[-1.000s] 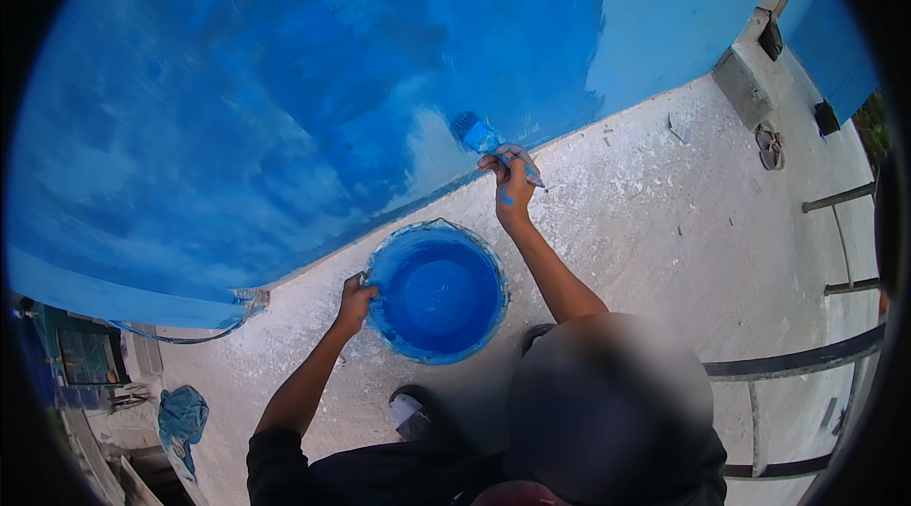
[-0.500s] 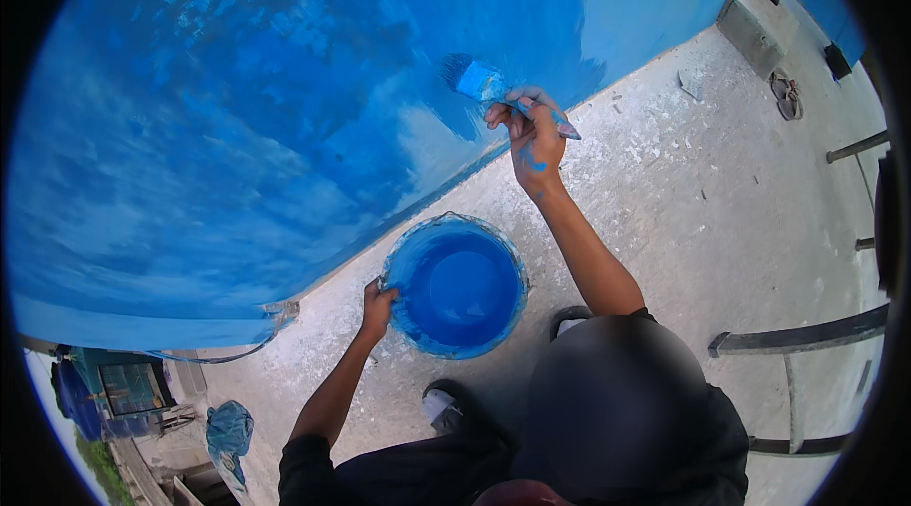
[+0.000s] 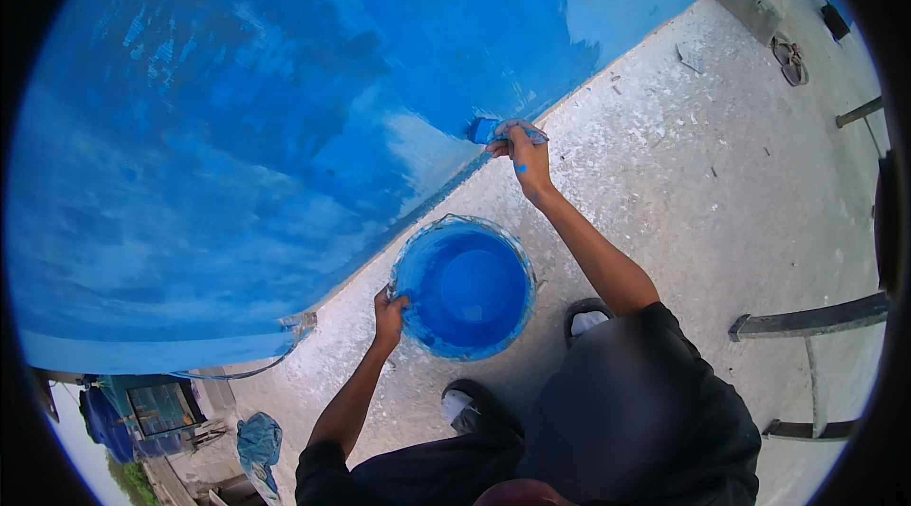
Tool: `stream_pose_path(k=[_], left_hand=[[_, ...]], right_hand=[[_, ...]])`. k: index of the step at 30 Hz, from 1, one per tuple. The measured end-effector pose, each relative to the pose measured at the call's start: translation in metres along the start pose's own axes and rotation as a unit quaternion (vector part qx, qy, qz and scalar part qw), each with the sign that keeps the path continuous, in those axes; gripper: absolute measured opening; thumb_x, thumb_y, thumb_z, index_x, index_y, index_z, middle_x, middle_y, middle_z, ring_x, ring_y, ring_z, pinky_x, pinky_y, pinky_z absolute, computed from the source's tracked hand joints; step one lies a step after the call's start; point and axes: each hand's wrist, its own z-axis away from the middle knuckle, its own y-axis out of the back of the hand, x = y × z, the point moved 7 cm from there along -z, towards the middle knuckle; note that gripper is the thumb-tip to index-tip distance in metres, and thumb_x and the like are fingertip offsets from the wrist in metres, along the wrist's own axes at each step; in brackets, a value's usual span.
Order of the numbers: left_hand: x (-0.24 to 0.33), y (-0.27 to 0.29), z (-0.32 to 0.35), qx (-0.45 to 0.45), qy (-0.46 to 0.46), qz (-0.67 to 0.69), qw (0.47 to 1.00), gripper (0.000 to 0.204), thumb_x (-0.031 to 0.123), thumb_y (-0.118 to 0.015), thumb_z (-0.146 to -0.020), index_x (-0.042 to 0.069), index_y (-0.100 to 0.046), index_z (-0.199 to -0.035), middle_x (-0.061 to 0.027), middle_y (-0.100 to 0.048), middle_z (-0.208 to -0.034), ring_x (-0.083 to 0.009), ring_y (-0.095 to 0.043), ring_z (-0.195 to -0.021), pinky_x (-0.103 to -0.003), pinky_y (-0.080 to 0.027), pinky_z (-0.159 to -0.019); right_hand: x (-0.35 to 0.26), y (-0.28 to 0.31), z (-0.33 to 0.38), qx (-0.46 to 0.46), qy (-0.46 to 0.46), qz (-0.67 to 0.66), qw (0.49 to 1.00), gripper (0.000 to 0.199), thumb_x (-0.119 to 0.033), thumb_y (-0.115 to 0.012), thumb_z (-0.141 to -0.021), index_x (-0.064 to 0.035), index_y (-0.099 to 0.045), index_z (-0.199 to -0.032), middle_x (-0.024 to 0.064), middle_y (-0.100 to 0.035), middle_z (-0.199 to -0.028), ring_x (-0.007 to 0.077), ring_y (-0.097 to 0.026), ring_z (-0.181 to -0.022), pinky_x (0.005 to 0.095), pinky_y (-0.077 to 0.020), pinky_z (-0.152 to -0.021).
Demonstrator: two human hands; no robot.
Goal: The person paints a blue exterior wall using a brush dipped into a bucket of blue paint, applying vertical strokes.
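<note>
My right hand (image 3: 524,151) is closed around the handle of a paintbrush (image 3: 483,130), whose blue-coated bristles rest against the low part of the blue wall (image 3: 285,126). Blue smears mark the back of that hand. With my left hand (image 3: 388,318) I grip the left rim of a round bucket (image 3: 529,302), thumb over the edge. Blue paint (image 3: 472,286) lies inside the bucket. Beside the bristles, a paler patch (image 3: 422,153) of wall shows next to darker, wet-looking strokes.
Pale concrete floor (image 3: 655,183) speckled with white flecks borders the wall. A pair of sandals (image 3: 790,61) lies at the far right, near a grey block (image 3: 747,1). Dark metal bars (image 3: 811,318) stand at right. A crumpled blue-green bag (image 3: 259,444) sits at lower left.
My right hand and the paintbrush have moved down along the wall toward its base. My left hand stays on the bucket's rim. The whole view has shifted slightly.
</note>
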Motion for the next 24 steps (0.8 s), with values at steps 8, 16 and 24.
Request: stream_pose_path(k=[8, 16, 24], left_hand=[[-0.008, 0.011, 0.002, 0.014, 0.002, -0.041, 0.999, 0.024, 0.003, -0.054, -0.077, 0.000, -0.063, -0.099, -0.0032, -0.063, -0.080, -0.0125, -0.056, -0.067, -0.028, -0.047, -0.062], [0.004, 0.002, -0.003, 0.009, -0.013, -0.051, 0.999, 0.025, 0.002, -0.054, -0.076, 0.000, -0.063, -0.099, -0.0035, -0.063, -0.079, -0.0128, -0.056, -0.066, -0.029, -0.046, -0.061], [0.009, -0.001, 0.005, 0.013, 0.009, -0.051, 0.999, 0.023, 0.002, -0.054, -0.075, 0.000, -0.063, -0.096, -0.0027, -0.063, -0.078, -0.0126, -0.057, -0.066, -0.029, -0.046, -0.062]], right_hand=[[-0.063, -0.041, 0.011, -0.122, 0.103, -0.085, 0.984, 0.022, -0.009, -0.043, -0.091, 0.0046, -0.060, -0.086, 0.0160, -0.063, -0.074, 0.0209, -0.064, -0.066, 0.0327, -0.0520, -0.062], [0.040, 0.063, -0.006, 0.095, 0.022, 0.144, 0.985, 0.025, -0.012, -0.046, -0.092, 0.0037, -0.062, -0.082, 0.0116, -0.062, -0.074, 0.0168, -0.064, -0.064, 0.0303, -0.0518, -0.060], [-0.065, -0.024, 0.004, -0.080, 0.082, -0.158, 0.981, 0.019, -0.008, -0.045, -0.091, 0.0040, -0.060, -0.090, 0.0170, -0.063, -0.077, 0.0204, -0.062, -0.068, 0.0311, -0.0507, -0.066]])
